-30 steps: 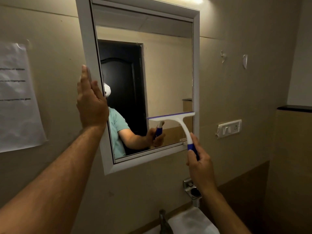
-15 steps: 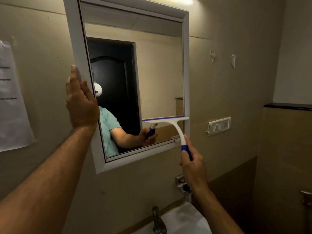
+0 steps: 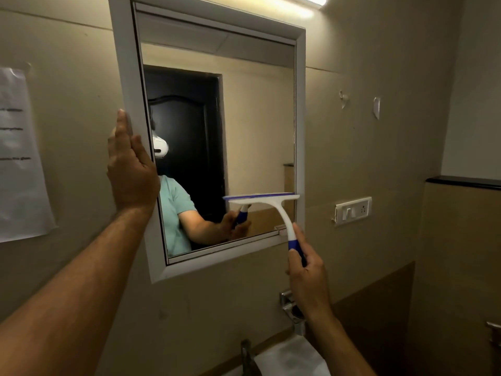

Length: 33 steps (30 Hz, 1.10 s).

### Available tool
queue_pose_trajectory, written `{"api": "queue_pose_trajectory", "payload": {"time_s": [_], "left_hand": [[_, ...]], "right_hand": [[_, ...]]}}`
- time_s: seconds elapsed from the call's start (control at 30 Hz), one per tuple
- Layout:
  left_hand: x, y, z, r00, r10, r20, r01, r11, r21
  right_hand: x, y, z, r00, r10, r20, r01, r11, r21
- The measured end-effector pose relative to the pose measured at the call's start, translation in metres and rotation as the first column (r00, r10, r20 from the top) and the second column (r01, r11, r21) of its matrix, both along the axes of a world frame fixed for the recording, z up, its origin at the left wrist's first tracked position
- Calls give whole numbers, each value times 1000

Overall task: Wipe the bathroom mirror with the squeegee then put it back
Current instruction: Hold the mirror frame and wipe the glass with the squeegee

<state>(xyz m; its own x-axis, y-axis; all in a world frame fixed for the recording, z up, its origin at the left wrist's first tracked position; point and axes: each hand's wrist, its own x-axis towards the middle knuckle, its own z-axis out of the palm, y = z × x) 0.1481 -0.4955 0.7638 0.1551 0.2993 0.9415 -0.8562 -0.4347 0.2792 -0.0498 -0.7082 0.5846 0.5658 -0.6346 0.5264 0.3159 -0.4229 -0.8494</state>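
Squeegee (image 3: 267, 198) blade meets mirror (image 3: 244, 118) frame's right edge.

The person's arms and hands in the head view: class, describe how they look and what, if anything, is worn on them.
Both forearms are bare to the picture's edge, with no sleeve, watch or bracelet in view. The left hand and the right hand wear no gloves, and no rings show. In the mirror, the reflected arm ends at a short teal sleeve.
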Motion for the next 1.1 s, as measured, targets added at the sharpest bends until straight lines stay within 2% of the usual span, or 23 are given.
{"api": "queue_pose_trajectory", "payload": {"time_s": [0.3, 0.53, 0.83, 1.1], "left_hand": [[0, -1, -2, 1000, 10, -7, -10, 1000, -4], [0, -1, -2, 1000, 7, -9, -7, 1000, -10], [-3, -1, -3, 1000, -10, 3, 10, 1000, -9], [-1, 0, -5, 1000, -13, 8, 13, 1000, -5]], "right_hand": [[-5, 0, -45, 990, -2, -142, 5, 1000, 26], [0, -1, -10, 999, -20, -39, 19, 999, -27], [-11, 11, -47, 992, -10, -122, 12, 1000, 14], [-1, 13, -32, 998, 16, -57, -15, 1000, 21]]}}
